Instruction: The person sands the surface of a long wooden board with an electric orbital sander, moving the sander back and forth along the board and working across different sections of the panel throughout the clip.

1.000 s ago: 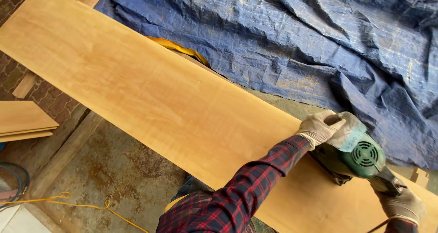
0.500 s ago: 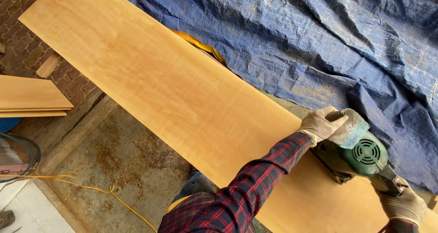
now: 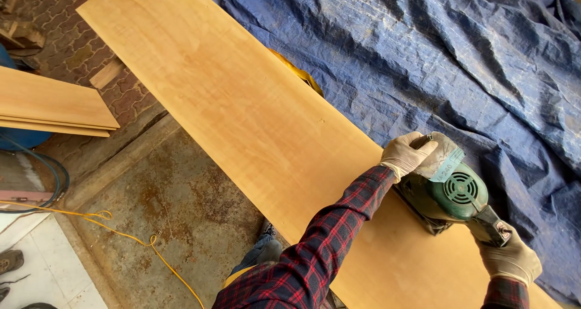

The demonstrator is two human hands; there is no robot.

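Wooden board (image 3: 242, 121) runs diagonally, upper left to lower right of frame. Green sander (image 3: 451, 194) sits flat on board at lower right. Left hand (image 3: 407, 155), gloved, closed over sander's front knob; right hand (image 3: 511, 259), gloved, wrapped round rear handle. Step looks like sanding board face. Next move calls for even pressure, sander kept flat. Blue tarp (image 3: 454, 61) at upper right.

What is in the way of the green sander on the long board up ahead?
Nothing visible. The green sander, held by the left hand and right hand, sits on the long board, and the board's surface ahead of it is bare. The blue tarp lies beside it.
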